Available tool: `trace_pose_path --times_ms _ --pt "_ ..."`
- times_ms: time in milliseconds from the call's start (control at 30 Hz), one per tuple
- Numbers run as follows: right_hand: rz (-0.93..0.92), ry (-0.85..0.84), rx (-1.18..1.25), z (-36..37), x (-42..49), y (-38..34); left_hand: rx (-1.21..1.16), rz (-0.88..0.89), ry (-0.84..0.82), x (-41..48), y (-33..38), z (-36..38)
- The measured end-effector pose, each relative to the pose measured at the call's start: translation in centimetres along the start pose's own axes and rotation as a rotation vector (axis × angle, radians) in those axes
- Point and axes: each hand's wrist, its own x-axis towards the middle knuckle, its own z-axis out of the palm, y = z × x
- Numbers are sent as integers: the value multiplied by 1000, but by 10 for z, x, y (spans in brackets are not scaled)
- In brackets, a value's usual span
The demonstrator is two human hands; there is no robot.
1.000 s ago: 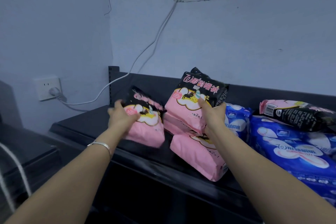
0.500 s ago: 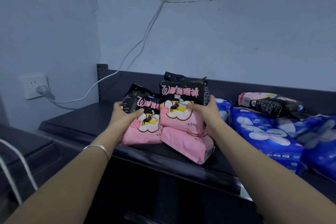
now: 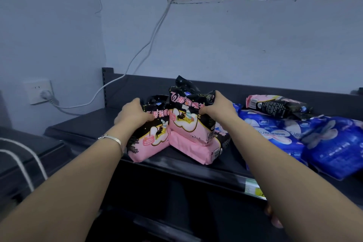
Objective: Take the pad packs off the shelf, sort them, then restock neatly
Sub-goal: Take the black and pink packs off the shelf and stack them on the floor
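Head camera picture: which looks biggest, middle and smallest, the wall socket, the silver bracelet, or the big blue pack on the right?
1. Big blue pack, though it sits nearer the camera.
2. Wall socket.
3. Silver bracelet.

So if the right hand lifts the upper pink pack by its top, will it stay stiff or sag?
Probably it sags a little: the upper pink pack is soft film, already crumpled where the right hand pinches it. It looks puffy, so likely light. Glossy wrap may slip; it sits on the lower pack, which could shift.

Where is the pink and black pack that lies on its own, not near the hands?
In the head view it lies on the right, on top of the blue packs: the lone pink and black pack, by the shelf's back wall.
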Motion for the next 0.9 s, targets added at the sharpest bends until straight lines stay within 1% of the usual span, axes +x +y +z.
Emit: trace_pose_path --times_ms 100,167,267,333,433,533,633,733,833,900 --pt "-15 -33 -112 -8 -15 -8 138 18 -20 -27 7 -12" --pt "-47 -9 -128 -11 -31 -8 193 30 -15 -46 7 -16" --pt "-126 77 -52 -15 -58 3 155 30 53 -81 0 -16" --pt "-156 93 49 -29 -81 12 129 22 111 -112 -3 -16" --pt "-179 61 141 -51 -115 27 114 26 194 -166 -1 -18" --pt "-175 -5 153 -64 -154 46 127 44 226 -225 5 -13" --pt "-135 -113 92 -70 -189 69 219 12 162 -274 0 -3" --pt "-111 -274 2 -69 -217 92 324 -48 62 -309 -17 13" --pt "-60 -429 -85 -53 -241 119 367 -91 -51 -336 -36 35" --pt "-13 -498 -126 -38 -255 139 370 -106 -121 -349 -48 54"
